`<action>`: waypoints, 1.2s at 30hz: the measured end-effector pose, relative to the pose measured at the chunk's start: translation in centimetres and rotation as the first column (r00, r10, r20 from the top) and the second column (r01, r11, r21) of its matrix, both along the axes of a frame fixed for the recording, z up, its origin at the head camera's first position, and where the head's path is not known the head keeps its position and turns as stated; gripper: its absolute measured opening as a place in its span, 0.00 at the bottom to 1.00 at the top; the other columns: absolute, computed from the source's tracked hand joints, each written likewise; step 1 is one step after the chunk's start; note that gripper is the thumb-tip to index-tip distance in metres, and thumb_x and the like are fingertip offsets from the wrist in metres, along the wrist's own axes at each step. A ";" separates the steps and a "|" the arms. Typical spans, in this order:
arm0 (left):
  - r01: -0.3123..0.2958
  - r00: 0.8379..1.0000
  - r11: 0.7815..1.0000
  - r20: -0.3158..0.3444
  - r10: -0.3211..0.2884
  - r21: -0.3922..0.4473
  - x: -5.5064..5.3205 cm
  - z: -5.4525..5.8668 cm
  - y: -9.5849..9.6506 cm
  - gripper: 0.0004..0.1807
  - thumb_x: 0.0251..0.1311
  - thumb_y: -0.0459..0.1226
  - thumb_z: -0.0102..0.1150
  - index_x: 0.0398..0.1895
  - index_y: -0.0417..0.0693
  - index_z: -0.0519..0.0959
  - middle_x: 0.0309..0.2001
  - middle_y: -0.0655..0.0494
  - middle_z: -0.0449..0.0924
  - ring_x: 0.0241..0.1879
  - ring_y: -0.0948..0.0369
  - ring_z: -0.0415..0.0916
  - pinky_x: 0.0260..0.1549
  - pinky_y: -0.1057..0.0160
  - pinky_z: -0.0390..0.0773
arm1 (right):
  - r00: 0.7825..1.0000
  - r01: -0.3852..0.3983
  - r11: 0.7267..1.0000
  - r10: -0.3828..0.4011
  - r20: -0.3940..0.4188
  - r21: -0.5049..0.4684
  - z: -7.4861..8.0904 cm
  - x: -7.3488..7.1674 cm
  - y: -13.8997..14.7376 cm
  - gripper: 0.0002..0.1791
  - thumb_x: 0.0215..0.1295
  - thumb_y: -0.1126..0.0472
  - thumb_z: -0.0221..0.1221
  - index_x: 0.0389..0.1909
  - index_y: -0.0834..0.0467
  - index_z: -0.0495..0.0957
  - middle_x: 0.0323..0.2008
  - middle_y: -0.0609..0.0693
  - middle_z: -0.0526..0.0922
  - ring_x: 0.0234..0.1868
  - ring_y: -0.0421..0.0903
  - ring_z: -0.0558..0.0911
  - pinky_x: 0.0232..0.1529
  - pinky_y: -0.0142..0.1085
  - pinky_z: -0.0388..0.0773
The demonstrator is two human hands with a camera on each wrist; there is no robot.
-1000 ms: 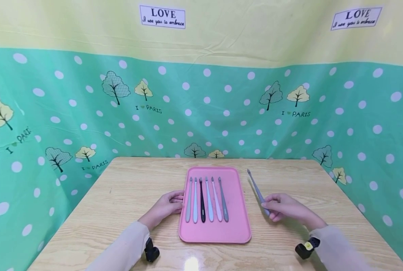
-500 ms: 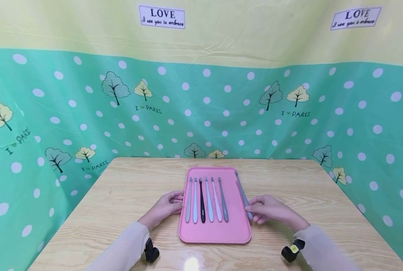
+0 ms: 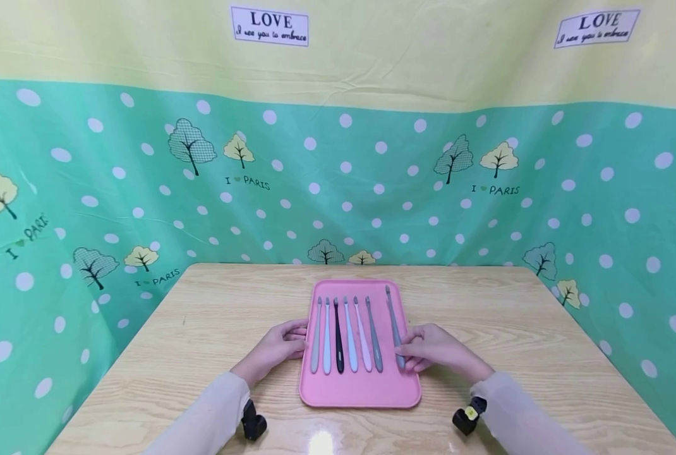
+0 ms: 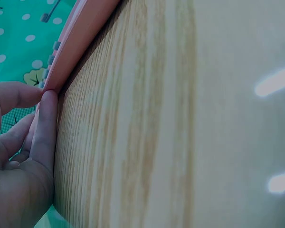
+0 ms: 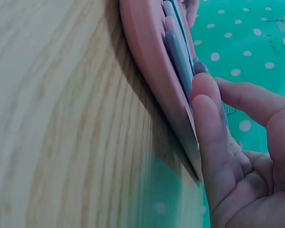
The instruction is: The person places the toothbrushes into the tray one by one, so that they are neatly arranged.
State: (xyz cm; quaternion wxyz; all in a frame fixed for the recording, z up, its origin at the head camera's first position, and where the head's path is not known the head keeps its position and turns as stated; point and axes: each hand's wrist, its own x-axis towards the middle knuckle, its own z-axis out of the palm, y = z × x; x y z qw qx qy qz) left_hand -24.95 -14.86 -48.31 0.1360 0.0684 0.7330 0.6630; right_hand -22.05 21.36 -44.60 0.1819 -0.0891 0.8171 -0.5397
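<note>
A pink tray point(image 3: 352, 395) lies on the table with several slim toothbrushes side by side, heads toward the far end. They include a black toothbrush point(image 3: 338, 344), a pink toothbrush point(image 3: 364, 344) and a grey toothbrush point(image 3: 374, 338). My left hand point(image 3: 275, 347) pinches the tray's left rim between thumb and finger, as the left wrist view shows. My right hand point(image 3: 437, 351) pinches another grey toothbrush point(image 3: 393, 322) near its handle end, over the right side of the tray. In the right wrist view that handle end point(image 5: 199, 67) pokes out between thumb and fingertips.
The wood-grain table point(image 3: 224, 297) stretches out on both sides of the tray. A green and yellow patterned curtain point(image 3: 292, 208) hangs behind and beside it. Each wrist carries a small black camera point(image 3: 254, 422).
My right hand has moved left with the grey toothbrush, from the table beside the tray to over its right side. The left hand has stayed at the rim.
</note>
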 end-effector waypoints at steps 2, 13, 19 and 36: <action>-0.001 1.000 1.000 0.000 0.001 0.000 0.0 0.0 0.0 0.33 0.60 0.24 0.59 0.70 0.30 0.65 0.55 0.39 0.72 0.48 0.55 0.77 0.50 0.57 0.85 | 1.000 0.011 1.000 -0.011 -0.005 0.019 0.0 -0.1 -0.4 0.19 0.62 0.58 0.68 0.44 0.70 0.79 0.25 0.55 0.85 0.26 0.46 0.86 0.30 0.38 0.89; -0.014 1.000 1.000 -0.001 0.014 -0.005 0.3 0.1 0.0 0.33 0.59 0.24 0.60 0.70 0.30 0.65 0.55 0.38 0.72 0.48 0.55 0.77 0.48 0.58 0.86 | 0.997 0.071 0.990 -0.066 -0.048 0.124 0.2 0.0 -2.1 0.12 0.60 0.63 0.68 0.38 0.68 0.80 0.22 0.54 0.84 0.21 0.45 0.84 0.24 0.37 0.88; -0.004 1.000 1.000 0.001 0.004 0.004 0.3 0.2 0.0 0.33 0.60 0.24 0.60 0.70 0.30 0.64 0.55 0.38 0.72 0.49 0.54 0.77 0.49 0.58 0.85 | 0.996 0.075 0.987 -0.067 -0.060 0.141 0.3 -0.1 -2.5 0.10 0.60 0.64 0.68 0.36 0.67 0.80 0.21 0.55 0.84 0.20 0.45 0.84 0.22 0.36 0.87; 0.017 1.000 1.000 0.002 -0.017 -0.020 0.1 0.0 -0.1 0.33 0.62 0.26 0.61 0.71 0.32 0.64 0.55 0.39 0.72 0.51 0.53 0.77 0.50 0.58 0.85 | 0.998 0.039 0.991 -0.032 -0.061 0.131 -0.1 -0.4 -2.4 0.17 0.63 0.64 0.66 0.47 0.71 0.76 0.22 0.56 0.83 0.18 0.46 0.83 0.20 0.38 0.87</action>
